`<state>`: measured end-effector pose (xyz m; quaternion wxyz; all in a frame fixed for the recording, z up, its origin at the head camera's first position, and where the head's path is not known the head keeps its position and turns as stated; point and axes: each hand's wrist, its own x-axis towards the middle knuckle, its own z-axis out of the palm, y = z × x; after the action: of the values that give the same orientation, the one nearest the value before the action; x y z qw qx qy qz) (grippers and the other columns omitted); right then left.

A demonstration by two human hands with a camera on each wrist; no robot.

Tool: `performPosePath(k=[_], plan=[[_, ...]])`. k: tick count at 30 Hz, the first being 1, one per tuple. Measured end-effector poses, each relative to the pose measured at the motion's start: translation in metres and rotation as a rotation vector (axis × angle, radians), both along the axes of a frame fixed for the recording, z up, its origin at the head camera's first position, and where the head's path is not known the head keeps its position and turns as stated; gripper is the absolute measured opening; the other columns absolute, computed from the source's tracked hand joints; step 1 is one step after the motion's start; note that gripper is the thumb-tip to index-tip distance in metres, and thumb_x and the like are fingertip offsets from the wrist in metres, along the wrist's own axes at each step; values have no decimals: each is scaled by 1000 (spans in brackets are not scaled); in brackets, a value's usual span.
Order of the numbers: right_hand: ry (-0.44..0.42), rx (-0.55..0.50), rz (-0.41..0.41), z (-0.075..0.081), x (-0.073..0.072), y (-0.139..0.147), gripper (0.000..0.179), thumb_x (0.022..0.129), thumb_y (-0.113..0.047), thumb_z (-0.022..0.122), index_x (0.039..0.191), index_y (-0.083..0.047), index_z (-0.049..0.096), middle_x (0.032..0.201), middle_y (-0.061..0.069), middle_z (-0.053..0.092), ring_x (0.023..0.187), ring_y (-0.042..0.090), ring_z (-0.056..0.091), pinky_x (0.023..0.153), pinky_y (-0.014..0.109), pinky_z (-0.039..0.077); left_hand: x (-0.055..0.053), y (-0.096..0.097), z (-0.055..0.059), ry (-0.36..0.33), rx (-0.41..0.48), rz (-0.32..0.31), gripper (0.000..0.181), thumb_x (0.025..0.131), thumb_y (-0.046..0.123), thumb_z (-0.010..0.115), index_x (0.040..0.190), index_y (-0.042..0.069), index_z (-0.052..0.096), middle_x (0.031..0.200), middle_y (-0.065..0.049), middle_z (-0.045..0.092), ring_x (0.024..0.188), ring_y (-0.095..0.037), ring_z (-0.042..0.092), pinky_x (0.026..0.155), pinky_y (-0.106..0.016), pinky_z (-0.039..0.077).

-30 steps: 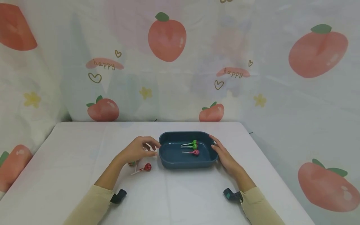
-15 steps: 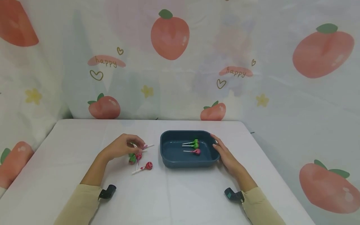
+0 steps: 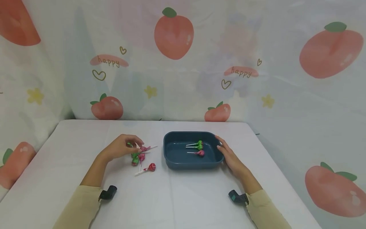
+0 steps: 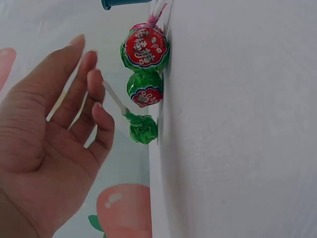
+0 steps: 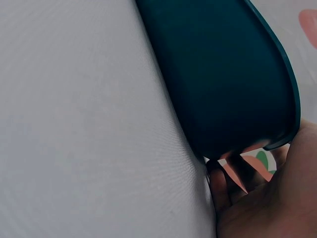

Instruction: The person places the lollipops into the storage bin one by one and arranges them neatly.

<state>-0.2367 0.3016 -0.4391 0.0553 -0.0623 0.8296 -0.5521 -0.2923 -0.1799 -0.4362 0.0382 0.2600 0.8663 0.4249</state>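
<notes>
My left hand (image 3: 121, 147) hovers over a small cluster of wrapped lollipops, its fingers loosely bent and holding nothing. Near its fingertips is a pink lollipop (image 3: 145, 148); another pink one (image 3: 141, 156) and a green one (image 3: 135, 161) lie just below. The left wrist view shows a green lollipop (image 4: 142, 130) with its stick pointing toward the fingers. A red lollipop (image 3: 152, 167) lies apart, closer to me. My right hand (image 3: 233, 162) grips the right end of a dark blue tray (image 3: 174, 154), which contains two green lollipops (image 3: 199, 147) and a pink one (image 3: 201, 153).
A white cloth covers the table (image 3: 171, 197). Behind and at the sides hangs a white curtain (image 3: 183, 86) printed with peaches. The tray stands right of the loose lollipops, with a gap between them.
My left hand has moved left from beside the tray to the loose lollipops, uncovering several of them. My right hand stays at the tray's end. The head view has shifted slightly.
</notes>
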Motion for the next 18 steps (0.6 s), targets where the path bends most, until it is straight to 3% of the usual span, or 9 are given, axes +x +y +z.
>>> performPosePath(k=[4, 8, 15, 18], plan=[[6, 0, 0, -1, 0, 0, 54, 114, -27, 37, 166, -21, 24, 171, 14, 11, 155, 44, 2, 115, 70, 2, 0, -5, -2, -3, -24, 4, 22, 90, 6, 80, 112, 10, 77, 99, 1, 72, 90, -23, 62, 74, -35, 51], [6, -2, -4, -5, -3, 2, 53, 114, -27, 36, 166, -22, 23, 171, 14, 10, 155, 44, 1, 115, 70, 1, -1, -8, -4, 17, -46, 55, 23, 90, 5, 80, 112, 7, 77, 103, -5, 73, 93, -24, 61, 74, -35, 50], [14, 23, -17, -29, -21, 13, 53, 114, -33, 34, 166, -29, 22, 172, 11, 8, 155, 43, 0, 115, 71, 1, -3, -13, -11, 37, -31, 253, 25, 89, 6, 80, 114, 3, 75, 109, -11, 70, 96, -28, 59, 74, -38, 48], [8, 14, -12, -22, -15, 10, 54, 114, -31, 35, 166, -26, 22, 172, 13, 8, 155, 43, 0, 115, 71, 1, -3, -16, -13, 20, -29, 315, 28, 89, 8, 81, 116, 3, 75, 108, -12, 69, 95, -28, 58, 73, -38, 47]])
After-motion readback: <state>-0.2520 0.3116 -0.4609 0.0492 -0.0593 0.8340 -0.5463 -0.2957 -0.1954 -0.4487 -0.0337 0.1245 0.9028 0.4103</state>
